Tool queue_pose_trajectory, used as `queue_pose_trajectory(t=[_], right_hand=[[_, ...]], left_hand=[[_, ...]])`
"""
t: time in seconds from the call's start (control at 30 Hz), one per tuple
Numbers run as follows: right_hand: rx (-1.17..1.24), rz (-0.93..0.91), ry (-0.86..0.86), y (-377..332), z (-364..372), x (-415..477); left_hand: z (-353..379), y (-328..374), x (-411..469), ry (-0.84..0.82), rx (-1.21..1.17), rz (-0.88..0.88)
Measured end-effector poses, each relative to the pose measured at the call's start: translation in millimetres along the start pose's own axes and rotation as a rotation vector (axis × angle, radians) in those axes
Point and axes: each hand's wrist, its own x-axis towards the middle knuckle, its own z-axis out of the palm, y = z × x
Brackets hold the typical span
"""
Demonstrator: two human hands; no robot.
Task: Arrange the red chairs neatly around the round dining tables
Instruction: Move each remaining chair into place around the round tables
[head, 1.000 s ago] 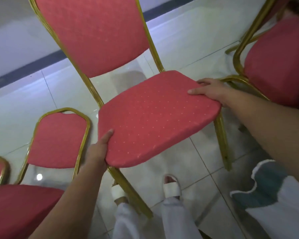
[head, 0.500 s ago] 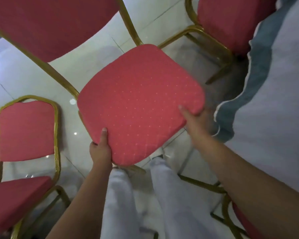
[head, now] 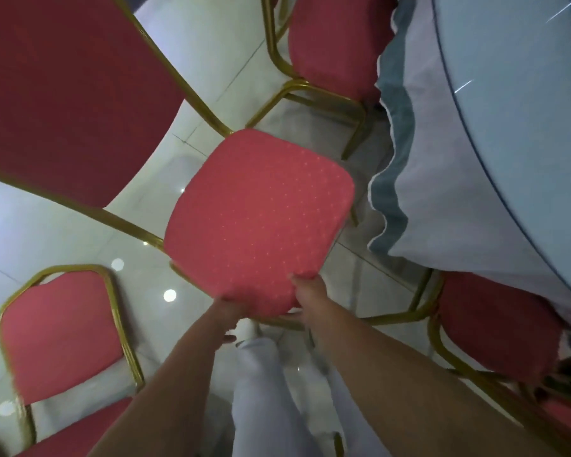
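A red chair with a gold frame fills the middle; its dotted seat (head: 257, 222) tilts toward me and its backrest (head: 63, 94) rises at the upper left. My left hand (head: 226, 311) grips the near edge of the seat from below, fingers hidden under the cushion. My right hand (head: 307, 291) holds the same near edge just to the right, thumb on top. The round table (head: 508, 127), under a pale cloth with a grey-blue trim, curves along the right side close to the seat.
Another red chair (head: 330, 51) stands at the top, tucked against the table. A third (head: 498, 324) sits under the cloth at the lower right. A fourth (head: 60, 331) stands at the lower left. Glossy white tiles lie between them. My white-trousered legs (head: 264, 407) are below.
The chair has swung toward the table, which now fills the right side. My right hand slid from the seat's right side to its near edge, close beside my left hand.
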Motion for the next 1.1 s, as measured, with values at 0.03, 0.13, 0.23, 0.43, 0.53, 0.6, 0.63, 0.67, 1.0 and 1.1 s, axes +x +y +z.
queue_pose_trajectory(t=[0.03,0.13,0.23,0.43,0.53,0.6,0.63,0.67,1.0,1.1], right_hand=[[0.017,-0.018,0.005,-3,-5,2],[-0.024,-0.144,0.071,-24,-30,11],[-0.084,-0.308,0.195,-53,-57,24],[-0.67,-0.466,0.254,-113,-140,26],[-0.748,-0.459,0.034,-106,-177,-7],[-0.661,-0.43,-0.106,-99,-198,-37],[-0.647,-0.444,-0.137,-96,-209,-49],[-0.67,-0.468,-0.139,-92,-219,-59],[-0.901,-0.71,-0.436,-24,-209,-129],[-1.007,-0.727,-0.535,-14,-180,-153]], left_hand=[[-1,-5,-2,-0.016,0.014,0.035],[-17,-19,-10,0.059,-0.083,0.118],[-38,-28,-9,0.224,-0.161,0.171],[-25,-26,-20,0.339,-0.143,0.231],[16,-21,-53,0.323,-0.171,0.276],[44,-18,-78,0.318,-0.173,0.308],[57,-17,-91,0.314,-0.177,0.319],[69,-18,-103,0.307,-0.177,0.325],[111,-70,-189,0.392,-0.158,0.387],[89,-102,-206,0.448,-0.166,0.38]])
